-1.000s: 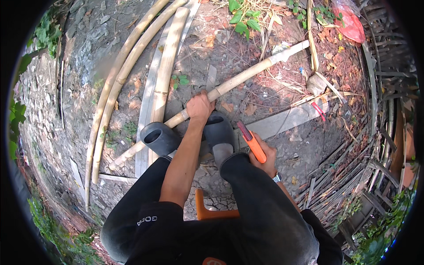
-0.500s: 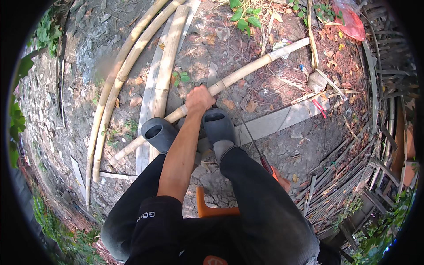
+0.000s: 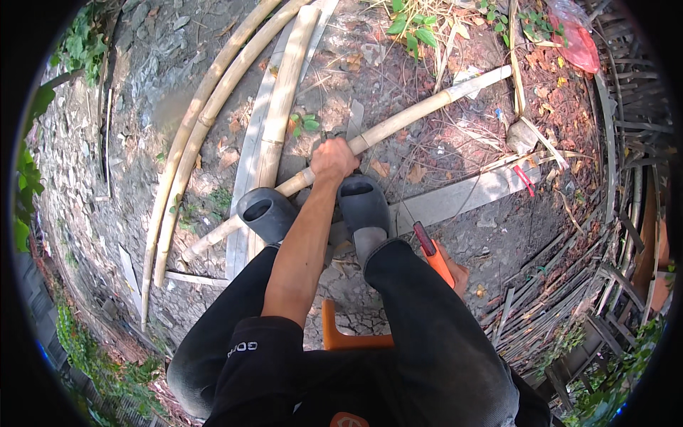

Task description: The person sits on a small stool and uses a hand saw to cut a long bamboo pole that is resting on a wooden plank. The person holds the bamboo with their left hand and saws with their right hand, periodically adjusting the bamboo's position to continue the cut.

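R hand (image 3: pixel 459 272) w/ saw (image 3: pixel 439 264), wrist behind leg (image 3: pixel 427 313), blade faint

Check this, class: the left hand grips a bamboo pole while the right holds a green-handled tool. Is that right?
Not green: the head view shows the handle is orange and dark red. The left hand grips a bamboo pole, and the right hand holds the tool.

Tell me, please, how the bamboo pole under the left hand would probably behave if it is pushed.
The bamboo pole would probably stay stiff: it runs nearly straight beyond the left hand. Its rounded form suggests it could roll if freed, though the left clog seems to lie across it. Its smooth-looking surface may be somewhat slippery.
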Available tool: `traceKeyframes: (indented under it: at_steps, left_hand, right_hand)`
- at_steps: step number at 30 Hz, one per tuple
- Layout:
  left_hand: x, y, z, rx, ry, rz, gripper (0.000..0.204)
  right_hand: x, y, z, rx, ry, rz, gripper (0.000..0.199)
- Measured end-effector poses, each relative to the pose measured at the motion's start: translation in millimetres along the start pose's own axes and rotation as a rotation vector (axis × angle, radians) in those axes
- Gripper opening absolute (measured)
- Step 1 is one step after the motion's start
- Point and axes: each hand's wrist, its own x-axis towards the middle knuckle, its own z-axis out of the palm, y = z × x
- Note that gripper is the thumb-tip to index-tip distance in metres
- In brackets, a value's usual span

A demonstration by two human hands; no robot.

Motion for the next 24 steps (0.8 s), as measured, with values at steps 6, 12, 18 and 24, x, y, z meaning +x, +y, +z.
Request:
traceKeyframes:
  at_steps: [6,12,18,24]
  left_hand:
    - [-5,1,-2,0.017,0.02,-0.003,0.04]
    - [-1,2,1,0.032,0.03,-0.034,0.042]
    - [-5,3,-2,0.027,0.033,-0.021,0.044]
    - [-10,9,-7,0.009,0.036,0.011,0.041]
  right_hand:
    - [-59,5,-48,-0.024,0.004,0.111,0.064]
    - [-66,16,-44,0.009,0.034,0.123,0.062]
    - [-17,-10,-27,-0.005,0.021,0.08,0.06]
    - [-14,-44,-39,-0.125,0.026,0.033,0.058]
